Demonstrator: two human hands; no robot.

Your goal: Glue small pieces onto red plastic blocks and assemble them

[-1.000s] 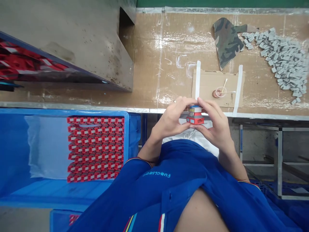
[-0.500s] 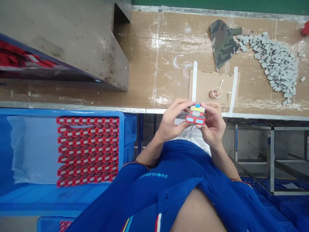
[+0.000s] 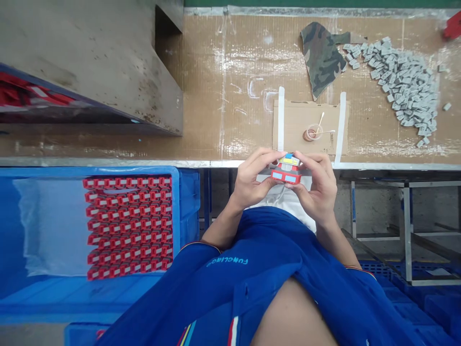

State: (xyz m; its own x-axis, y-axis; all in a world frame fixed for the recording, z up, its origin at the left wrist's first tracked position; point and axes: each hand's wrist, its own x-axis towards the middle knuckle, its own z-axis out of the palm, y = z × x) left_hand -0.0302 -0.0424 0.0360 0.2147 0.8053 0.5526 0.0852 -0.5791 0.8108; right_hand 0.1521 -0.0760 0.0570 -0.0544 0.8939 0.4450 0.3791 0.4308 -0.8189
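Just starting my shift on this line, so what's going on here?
A person holds a small red, yellow and blue block between the left hand and right hand, just off the cardboard-covered bench. Rows of red-and-white parts fill a blue crate to the left; grey pieces lie heaped on the bench.

I'm finding the route forward from the left hand (image 3: 252, 180) and right hand (image 3: 317, 187), which are cupping a red block (image 3: 286, 174), running over the brown cardboard bench top (image 3: 230, 62). A taped cardboard sheet (image 3: 306, 129) and its small dish (image 3: 312, 133) are sitting just ahead of the right hand. A steel housing (image 3: 90, 57) is blocking the upper left, a blue crate (image 3: 176, 216) is crowding the left hand's side, and a heap of grey pieces (image 3: 403, 81) is spreading across the far right.
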